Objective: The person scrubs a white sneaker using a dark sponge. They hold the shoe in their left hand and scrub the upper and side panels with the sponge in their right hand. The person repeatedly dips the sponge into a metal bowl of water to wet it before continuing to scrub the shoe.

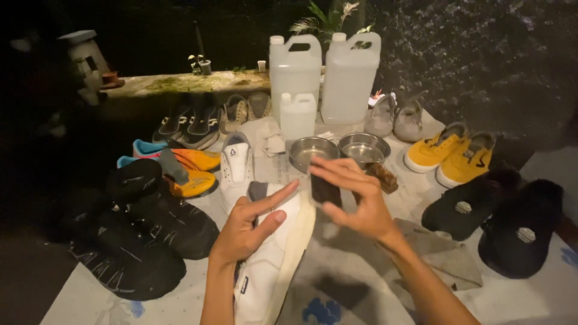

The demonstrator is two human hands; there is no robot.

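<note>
The left hand (247, 229) gripped a white sneaker (271, 259) near the centre of the mat (361, 289); the right hand (355, 201) — fingers closed — pinched a small dark block (325, 189) just above it, near two steel bowls (337, 150).

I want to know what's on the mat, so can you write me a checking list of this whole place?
Surface: pale mat, blue marks.
Job's things: white shoe; small dark block.
Clutter: yellow shoes, black shoes, orange shoes, two steel bowls, three plastic jugs, grey cloth.
Hands: left hand steadies the white shoe; right hand grips the block.
Cables: nothing seen.
Surroundings: dark; mossy ledge, plant.
</note>
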